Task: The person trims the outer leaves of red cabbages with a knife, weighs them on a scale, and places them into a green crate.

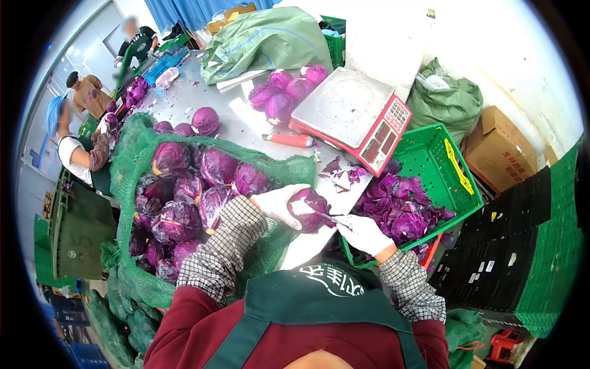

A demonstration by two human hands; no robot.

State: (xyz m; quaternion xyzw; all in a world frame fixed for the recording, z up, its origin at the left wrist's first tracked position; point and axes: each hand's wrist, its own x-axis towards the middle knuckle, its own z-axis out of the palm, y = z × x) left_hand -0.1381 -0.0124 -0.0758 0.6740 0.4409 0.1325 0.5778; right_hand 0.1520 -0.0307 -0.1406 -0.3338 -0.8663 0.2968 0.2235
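Note:
My left hand, in a white glove, holds a red cabbage with a pale cut patch facing up. My right hand, gloved too, is closed round a knife whose blade touches the right side of that cabbage. Left of my hands, a green net bag lies open, full of red cabbages. To the right, a green crate holds loose purple leaves. Leaf scraps lie on the table edge beyond the held cabbage.
A red-framed scale stands ahead, beside several cabbages and a red-handled tool. A green sack lies behind them. Cardboard box and stacked black crates stand right. Several people work at the far left.

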